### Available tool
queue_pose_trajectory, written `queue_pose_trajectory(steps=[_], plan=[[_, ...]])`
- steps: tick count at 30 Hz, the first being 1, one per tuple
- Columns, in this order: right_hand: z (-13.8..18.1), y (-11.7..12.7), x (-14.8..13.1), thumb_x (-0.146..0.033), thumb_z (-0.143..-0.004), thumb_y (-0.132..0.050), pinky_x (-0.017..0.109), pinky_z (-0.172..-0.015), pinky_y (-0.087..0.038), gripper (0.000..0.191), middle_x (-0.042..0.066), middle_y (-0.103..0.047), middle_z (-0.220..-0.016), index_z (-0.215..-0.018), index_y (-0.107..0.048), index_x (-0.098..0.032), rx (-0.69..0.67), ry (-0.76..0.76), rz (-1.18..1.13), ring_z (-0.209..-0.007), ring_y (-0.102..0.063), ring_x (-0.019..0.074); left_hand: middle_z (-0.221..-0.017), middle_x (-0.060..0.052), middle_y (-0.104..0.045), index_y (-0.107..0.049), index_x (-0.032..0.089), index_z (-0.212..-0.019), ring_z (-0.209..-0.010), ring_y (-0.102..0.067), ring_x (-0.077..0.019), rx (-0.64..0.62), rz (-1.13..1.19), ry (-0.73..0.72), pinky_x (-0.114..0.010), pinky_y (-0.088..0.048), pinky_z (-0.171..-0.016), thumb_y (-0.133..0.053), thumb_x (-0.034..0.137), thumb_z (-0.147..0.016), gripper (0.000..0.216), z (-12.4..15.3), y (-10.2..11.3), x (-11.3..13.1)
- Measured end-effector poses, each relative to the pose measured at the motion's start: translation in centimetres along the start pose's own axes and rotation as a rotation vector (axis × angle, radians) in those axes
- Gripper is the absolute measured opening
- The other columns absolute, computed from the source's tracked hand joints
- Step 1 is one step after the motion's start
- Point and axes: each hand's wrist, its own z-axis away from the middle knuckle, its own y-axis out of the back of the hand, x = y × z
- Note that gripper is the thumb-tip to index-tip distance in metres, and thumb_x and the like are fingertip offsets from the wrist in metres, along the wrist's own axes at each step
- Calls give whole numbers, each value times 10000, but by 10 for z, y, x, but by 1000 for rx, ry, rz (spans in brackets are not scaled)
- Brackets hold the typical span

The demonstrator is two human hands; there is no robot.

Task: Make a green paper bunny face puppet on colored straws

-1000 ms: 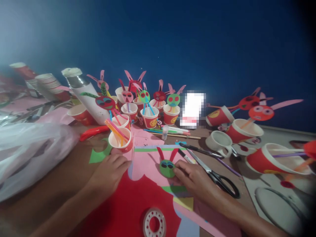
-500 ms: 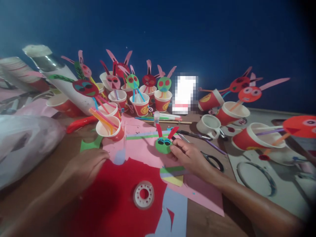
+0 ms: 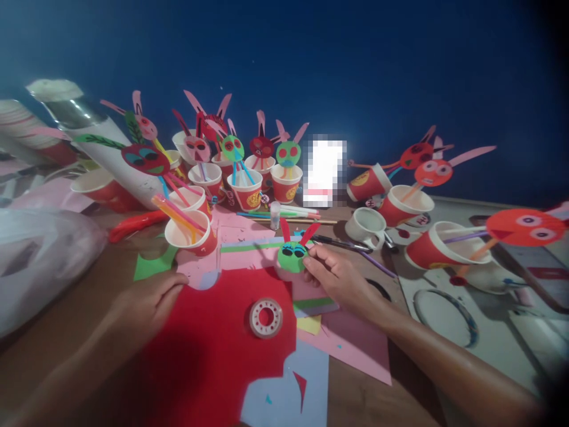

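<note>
Between the thumb and fingers of my right hand [image 3: 340, 276] is a green paper rabbit face [image 3: 292, 256] with red ears and black-and-blue eyes, pinched at its right edge. My left hand [image 3: 162, 293] is closed at the upper left edge of a large red paper sheet [image 3: 213, 332]; its fingertips are partly hidden. On the red sheet lies a roll of clear tape [image 3: 253, 318]. Pink paper [image 3: 360, 350], a light blue sheet [image 3: 311, 362] and a yellow scrap [image 3: 310, 324] show around and under it.
Red paper cups [image 3: 287, 184] holding paper rabbit heads on straws line the back. A white mug [image 3: 365, 227], pens [image 3: 340, 242] and more cups [image 3: 406, 204] stand to the right. A plastic bag [image 3: 48, 261] lies left, beside a cup of straws [image 3: 191, 234].
The red sheet has slid away from me and to the right, carrying the tape roll and baring more light blue paper. The rabbit face stays in my right hand. The view has shifted slightly right.
</note>
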Motion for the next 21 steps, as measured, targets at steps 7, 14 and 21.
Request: queue_pose_trajectory(steps=[7, 14, 21], plan=[[-1, -2, 3, -310, -910, -378, 225, -583, -404, 235, -23, -596, -666, -739, -498, -204, -33, -5, -20, -598, -544, 115, -801, -6, -699, -601, 221, -869, -694, -652, -163, 20, 120, -71, -232, -478, -628, -434, 269, -847, 175, -13, -18, 12], [-3, -6, 6, -312, -915, -354, 219, -529, -360, 322, -31, -548, -571, -634, -464, -200, -38, 28, 114, -535, -511, 115, -881, -60, -697, -619, 171, -959, -829, -641, -175, 120, 119, -227, -268, -501, -751, -413, 124, -830, 247, -24, -27, 24], [-4, -19, 1, -322, -918, -363, 225, -521, -307, 336, -15, -595, -582, -643, -511, -198, -64, 109, 421, -546, -534, 124, -1047, -87, -664, -584, 169, -1087, -991, -596, -215, 238, 138, -290, -358, -462, -887, -470, 82, -797, 323, -27, -24, 39]])
